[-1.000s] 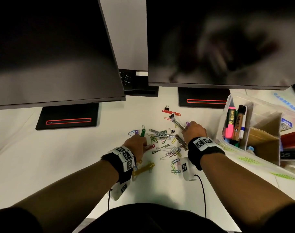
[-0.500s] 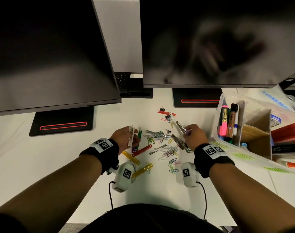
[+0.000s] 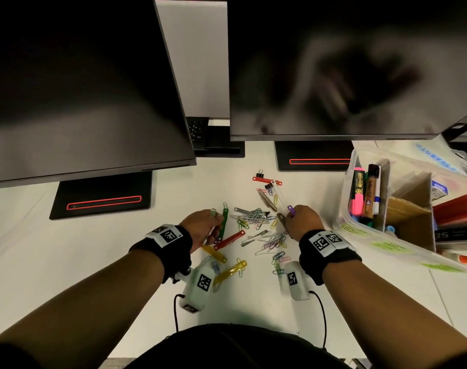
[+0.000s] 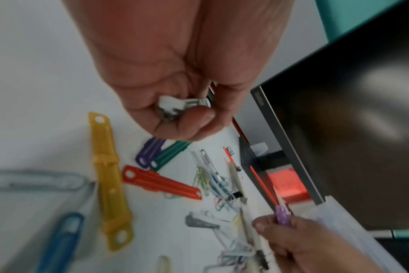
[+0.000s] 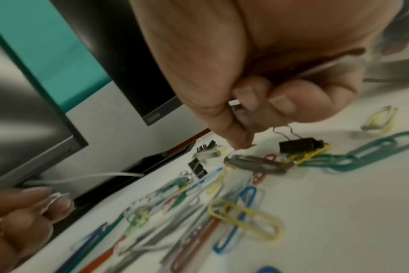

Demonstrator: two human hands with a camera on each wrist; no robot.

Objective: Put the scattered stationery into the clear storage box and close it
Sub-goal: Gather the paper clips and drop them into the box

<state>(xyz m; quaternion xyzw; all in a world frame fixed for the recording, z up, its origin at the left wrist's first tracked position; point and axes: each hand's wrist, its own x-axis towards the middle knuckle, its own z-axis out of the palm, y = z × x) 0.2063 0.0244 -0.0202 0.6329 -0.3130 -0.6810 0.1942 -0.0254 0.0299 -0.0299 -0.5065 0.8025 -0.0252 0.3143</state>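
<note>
From the head view, most of the job is left: thin wire paper clips and flat plastic fastener strips litter the white tabletop, while the clear storage box sits open at my right, holding markers. At my left wrist, my left hand curls round a small bunch of metal and white pieces. At my right wrist, my right hand pinches slim fasteners; a black binder clip lies below.
</note>
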